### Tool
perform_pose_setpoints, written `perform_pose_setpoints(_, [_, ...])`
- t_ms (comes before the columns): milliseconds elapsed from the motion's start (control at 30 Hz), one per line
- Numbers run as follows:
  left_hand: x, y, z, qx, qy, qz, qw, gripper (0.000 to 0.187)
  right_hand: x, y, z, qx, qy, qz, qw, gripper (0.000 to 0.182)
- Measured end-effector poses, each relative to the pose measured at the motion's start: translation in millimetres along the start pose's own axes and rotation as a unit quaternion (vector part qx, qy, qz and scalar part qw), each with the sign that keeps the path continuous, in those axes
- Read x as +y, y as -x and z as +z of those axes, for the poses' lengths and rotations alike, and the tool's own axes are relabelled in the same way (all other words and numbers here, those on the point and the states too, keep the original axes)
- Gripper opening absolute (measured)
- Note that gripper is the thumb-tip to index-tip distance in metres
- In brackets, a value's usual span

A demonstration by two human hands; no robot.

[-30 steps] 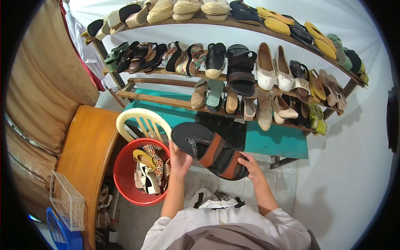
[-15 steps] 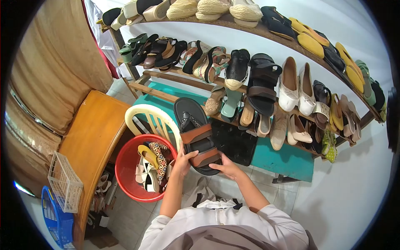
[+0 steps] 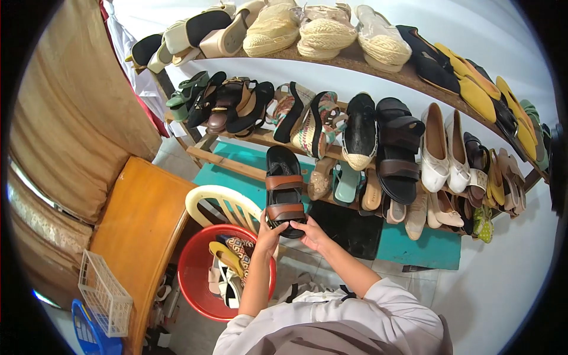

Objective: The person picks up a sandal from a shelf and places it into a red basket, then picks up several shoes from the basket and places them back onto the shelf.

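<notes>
1. The black sandal with brown straps (image 3: 283, 190) is held in the air in front of the lower shelf (image 3: 236, 167) of the shoe rack.
2. Its long axis runs nearly vertical in the view, with the toe pointing up toward the rack and the heel toward the person.
3. The left hand (image 3: 271, 235) and the right hand (image 3: 312, 232) both have their fingers closed on the heel end.
4. A red basin (image 3: 190, 273) with shoes stands below left.

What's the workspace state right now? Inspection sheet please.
Surface: wooden shoe rack, three tiers, mostly full.
Job's things: black sandal with brown straps, held upright at the lowest tier.
Clutter: red tub of loose shoes; cream plastic chair; white wire basket.
Grips: left hand and right hand both closed on the sandal's heel end.
Cables: nothing seen.
Surroundings: wooden table, tan curtain, white wall.
</notes>
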State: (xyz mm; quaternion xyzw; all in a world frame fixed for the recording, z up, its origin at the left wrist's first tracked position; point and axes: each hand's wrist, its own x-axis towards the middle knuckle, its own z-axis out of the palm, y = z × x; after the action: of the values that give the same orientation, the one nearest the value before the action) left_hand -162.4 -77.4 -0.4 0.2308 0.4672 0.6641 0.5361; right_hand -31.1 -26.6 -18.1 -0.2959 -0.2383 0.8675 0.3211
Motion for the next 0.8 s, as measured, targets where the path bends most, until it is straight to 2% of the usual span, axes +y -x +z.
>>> perform_pose_setpoints(100, [9.6, -39.4, -6.1, -0.002, 0.043, -0.013, 0.999, 0.08, -3.7, -29.7, 9.5, 0.027, -0.024, -0.005, 0.999, 0.051])
perform_pose_setpoints(233, [19.1, -89.0, -9.3, -0.015, 0.081, -0.042, 0.996, 0.082, -9.7, -67.3, 17.4, 0.02, -0.084, -0.047, 0.995, 0.051])
perform_pose_setpoints(367, [14.9, -128.7, -9.6, -0.025, 0.086, -0.056, 0.994, 0.078, -15.3, -93.5, 14.4, 0.058, -0.098, -0.083, 0.99, 0.051])
perform_pose_setpoints(467, [11.9, -146.7, -4.3, -0.06, 0.1, -0.071, 0.991, 0.073, -16.3, -106.6, 7.0, 0.092, -0.1, -0.103, 0.985, 0.048])
perform_pose_setpoints(633, [-4.6, -163.9, -4.7, -0.059, 0.107, -0.095, 0.988, 0.069, -13.2, -114.1, -5.4, 0.114, -0.128, -0.096, 0.98, 0.044])
perform_pose_setpoints(800, [-11.3, -167.2, -12.1, -0.073, 0.128, -0.102, 0.984, 0.068, -6.5, -122.8, -13.8, 0.14, -0.061, -0.11, 0.982, 0.043])
